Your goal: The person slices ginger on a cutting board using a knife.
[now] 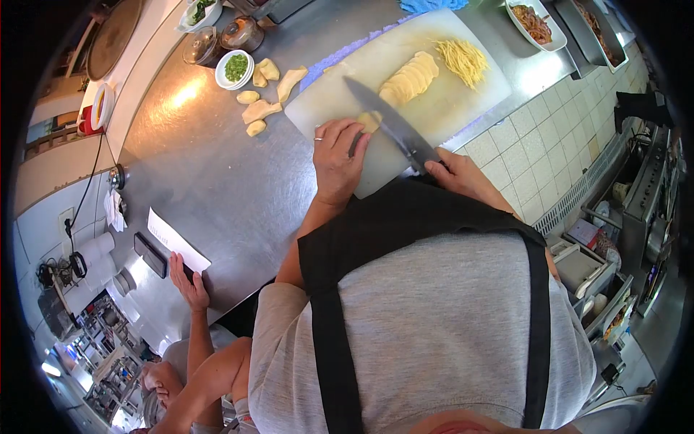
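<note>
My right hand [463,176] grips the handle of a wide-bladed kitchen knife [390,119], its blade lying across the cutting board [477,108] and pointing away to the upper left. With curled fingers, my left hand [337,158] holds a small piece of peeled ginger [370,121] close beside the blade. Beyond the knife, overlapping ginger slices [410,78] rest on the board, and a heap of thin ginger shreds [463,62] sits farther right. Several peeled ginger pieces [260,111] lie on the steel counter, left of the board.
Near the ginger pieces stand white bowls with chopped green herbs [236,67] and lidded glass pots [241,34]. Food-filled trays [536,26] sit at upper right. At lower left, another person's hand [189,282] rests by a paper [177,241] and a phone [150,254].
</note>
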`<state>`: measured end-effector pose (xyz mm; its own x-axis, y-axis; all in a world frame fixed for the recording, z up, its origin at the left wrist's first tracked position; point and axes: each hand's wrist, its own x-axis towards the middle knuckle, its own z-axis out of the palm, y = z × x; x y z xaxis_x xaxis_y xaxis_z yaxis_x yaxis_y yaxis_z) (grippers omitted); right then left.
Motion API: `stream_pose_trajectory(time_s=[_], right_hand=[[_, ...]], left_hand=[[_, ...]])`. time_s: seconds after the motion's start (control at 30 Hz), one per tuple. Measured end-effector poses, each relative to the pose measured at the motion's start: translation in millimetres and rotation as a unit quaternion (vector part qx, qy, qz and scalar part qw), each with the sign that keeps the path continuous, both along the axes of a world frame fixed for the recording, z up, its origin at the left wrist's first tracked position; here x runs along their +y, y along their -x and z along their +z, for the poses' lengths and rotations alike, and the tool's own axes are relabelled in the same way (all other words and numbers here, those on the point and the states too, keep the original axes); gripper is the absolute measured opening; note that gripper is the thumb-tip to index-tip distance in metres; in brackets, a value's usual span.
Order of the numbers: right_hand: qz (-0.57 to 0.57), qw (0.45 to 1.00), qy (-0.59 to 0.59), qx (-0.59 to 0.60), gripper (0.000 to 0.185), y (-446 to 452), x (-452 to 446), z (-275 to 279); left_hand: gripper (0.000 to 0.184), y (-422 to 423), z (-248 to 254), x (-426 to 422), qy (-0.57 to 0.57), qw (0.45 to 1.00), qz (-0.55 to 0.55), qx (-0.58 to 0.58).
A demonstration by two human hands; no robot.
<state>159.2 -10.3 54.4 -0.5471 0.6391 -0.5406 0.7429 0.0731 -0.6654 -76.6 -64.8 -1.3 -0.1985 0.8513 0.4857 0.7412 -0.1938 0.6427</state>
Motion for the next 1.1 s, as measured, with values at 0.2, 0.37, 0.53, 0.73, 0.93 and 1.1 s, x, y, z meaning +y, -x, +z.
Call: stream_pose_trajectory(time_s=[0.2, 0.37, 0.53, 0.73, 0.93, 1.1], right_hand=[[-0.009, 1.000, -0.015, -0.025, 0.032, -4.5, 0.2, -2.3], [0.008, 0.999, -0.046, -0.016, 0.033, -2.0, 1.9, -16.1], [-0.005, 0.999, -0.009, 0.047, 0.033, -10.1, -4.2, -14.8], [0.023, 0.999, -0.007, -0.022, 0.032, 1.2, 4.8, -21.6], [-0.010, 0.999, 0.026, 0.035, 0.034, -6.7, -3.7, -20.1], [0.021, 0.999, 0.023, 0.025, 0.034, 2.3, 0.5, -20.4]], left_hand=[[0.016, 0.7, -1.4, -1.4, -0.001, 1.000, -0.005, -0.010], [0.014, 1.3, -4.0, -1.7, -0.008, 1.000, -0.006, -0.003], [0.015, 1.4, -5.7, -1.8, -0.016, 1.000, -0.006, -0.004], [0.015, 0.9, -4.4, -1.5, -0.020, 1.000, -0.006, -0.010], [0.016, 2.3, -7.2, -1.3, -0.026, 1.000, -0.009, -0.008], [0.016, 2.5, -5.5, -2.7, -0.025, 1.000, -0.016, -0.002]])
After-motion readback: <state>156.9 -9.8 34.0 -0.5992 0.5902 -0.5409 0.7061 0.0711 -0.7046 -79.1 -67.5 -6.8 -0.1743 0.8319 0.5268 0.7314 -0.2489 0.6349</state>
